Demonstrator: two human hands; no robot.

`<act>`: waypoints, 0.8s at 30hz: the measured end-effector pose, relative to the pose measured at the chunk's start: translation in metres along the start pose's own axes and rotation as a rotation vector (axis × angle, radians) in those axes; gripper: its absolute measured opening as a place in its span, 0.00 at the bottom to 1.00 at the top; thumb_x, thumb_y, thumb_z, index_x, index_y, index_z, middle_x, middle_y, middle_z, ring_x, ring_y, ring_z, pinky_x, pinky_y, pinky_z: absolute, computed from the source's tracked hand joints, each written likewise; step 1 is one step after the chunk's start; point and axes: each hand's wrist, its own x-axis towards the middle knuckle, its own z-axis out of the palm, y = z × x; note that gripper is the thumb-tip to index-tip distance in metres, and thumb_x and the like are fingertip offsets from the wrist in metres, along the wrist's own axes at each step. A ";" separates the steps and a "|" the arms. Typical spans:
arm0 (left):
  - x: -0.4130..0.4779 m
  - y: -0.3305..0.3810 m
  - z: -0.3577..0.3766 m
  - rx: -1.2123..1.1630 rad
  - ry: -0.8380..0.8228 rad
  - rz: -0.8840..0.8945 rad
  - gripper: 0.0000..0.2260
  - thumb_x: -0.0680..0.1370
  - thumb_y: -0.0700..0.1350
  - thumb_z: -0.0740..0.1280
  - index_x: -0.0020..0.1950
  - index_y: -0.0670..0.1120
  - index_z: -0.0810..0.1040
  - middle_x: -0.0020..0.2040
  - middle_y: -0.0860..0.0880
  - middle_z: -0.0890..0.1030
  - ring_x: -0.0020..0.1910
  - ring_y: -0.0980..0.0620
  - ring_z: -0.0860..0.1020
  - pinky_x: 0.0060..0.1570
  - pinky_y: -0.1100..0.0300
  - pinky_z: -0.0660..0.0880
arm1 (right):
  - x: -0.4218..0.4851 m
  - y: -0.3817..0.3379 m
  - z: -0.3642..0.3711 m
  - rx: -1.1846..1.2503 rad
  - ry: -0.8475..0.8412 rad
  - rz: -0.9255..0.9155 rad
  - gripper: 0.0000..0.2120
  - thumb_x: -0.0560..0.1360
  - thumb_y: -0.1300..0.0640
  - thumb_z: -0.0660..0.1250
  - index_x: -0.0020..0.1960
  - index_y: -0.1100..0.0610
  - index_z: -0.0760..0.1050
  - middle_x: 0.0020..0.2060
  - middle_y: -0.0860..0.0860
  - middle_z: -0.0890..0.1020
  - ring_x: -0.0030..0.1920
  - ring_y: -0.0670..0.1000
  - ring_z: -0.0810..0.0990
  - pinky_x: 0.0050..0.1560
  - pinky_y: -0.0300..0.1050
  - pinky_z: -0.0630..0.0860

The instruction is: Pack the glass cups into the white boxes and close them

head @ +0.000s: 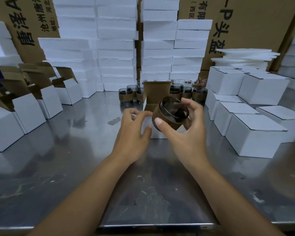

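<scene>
Cup held over the open box

Glass cup [170, 114], smoky grey with a brown sleeve round its body, sits in the right hand [186, 133]. The thumb presses the near side of the sleeve and the fingers curl round the far rim. The cup is tilted, mouth turned toward the camera, with something dark lying inside it. It hangs just above and in front of the open white box [156, 91], whose brown-lined lid stands upright behind it.

The left hand [133, 132] grasps that box at its near left corner, with bent fingers at the top edge and the thumb on the white front wall. This hand is slightly blurred. So both hands are clenched on something: the right on the cup, the left on the box.

The box stands in the middle of a steel desk [75, 167]. Behind it more sleeved cups [186, 93] stand upright in a row. To the left are empty boxes with raised flaps [27, 108], and to the right are closed white boxes [254, 138], some stacked. Along the back rise stacks of white foam blocks [116, 48], with a pile of thin foam sheets [243, 57] to the right, in front of printed cardboard cartons [245, 23]
</scene>
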 end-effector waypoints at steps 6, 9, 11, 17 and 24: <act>-0.005 0.009 -0.004 -0.072 0.049 0.058 0.03 0.79 0.47 0.62 0.52 0.54 0.72 0.51 0.53 0.69 0.51 0.57 0.71 0.43 0.73 0.65 | 0.000 -0.012 -0.002 0.007 0.054 -0.132 0.29 0.63 0.54 0.78 0.60 0.50 0.68 0.52 0.39 0.77 0.56 0.44 0.77 0.57 0.38 0.74; -0.008 0.010 -0.003 -0.070 0.033 0.124 0.04 0.80 0.47 0.61 0.52 0.51 0.73 0.47 0.52 0.72 0.47 0.56 0.71 0.42 0.69 0.67 | 0.001 -0.014 -0.002 -0.017 0.043 -0.158 0.29 0.64 0.54 0.78 0.59 0.47 0.68 0.52 0.38 0.76 0.57 0.44 0.77 0.58 0.40 0.74; -0.009 0.010 -0.003 -0.093 0.014 0.179 0.03 0.80 0.47 0.61 0.51 0.51 0.73 0.44 0.54 0.72 0.45 0.56 0.71 0.41 0.67 0.67 | 0.001 -0.014 -0.002 -0.019 0.040 -0.156 0.28 0.64 0.53 0.77 0.59 0.47 0.68 0.52 0.38 0.76 0.57 0.44 0.76 0.58 0.39 0.73; -0.013 0.013 0.000 -0.178 0.025 0.320 0.03 0.78 0.46 0.62 0.47 0.49 0.74 0.40 0.53 0.75 0.40 0.57 0.72 0.38 0.69 0.68 | 0.004 -0.013 -0.003 0.024 0.087 -0.113 0.26 0.65 0.53 0.76 0.58 0.45 0.68 0.51 0.31 0.76 0.55 0.38 0.76 0.52 0.29 0.72; -0.013 0.015 0.002 -0.134 0.073 0.386 0.02 0.76 0.44 0.65 0.44 0.47 0.74 0.38 0.54 0.73 0.37 0.56 0.71 0.37 0.66 0.68 | 0.004 -0.008 -0.004 -0.013 0.101 -0.107 0.25 0.66 0.57 0.75 0.59 0.50 0.69 0.50 0.31 0.75 0.54 0.35 0.75 0.51 0.26 0.70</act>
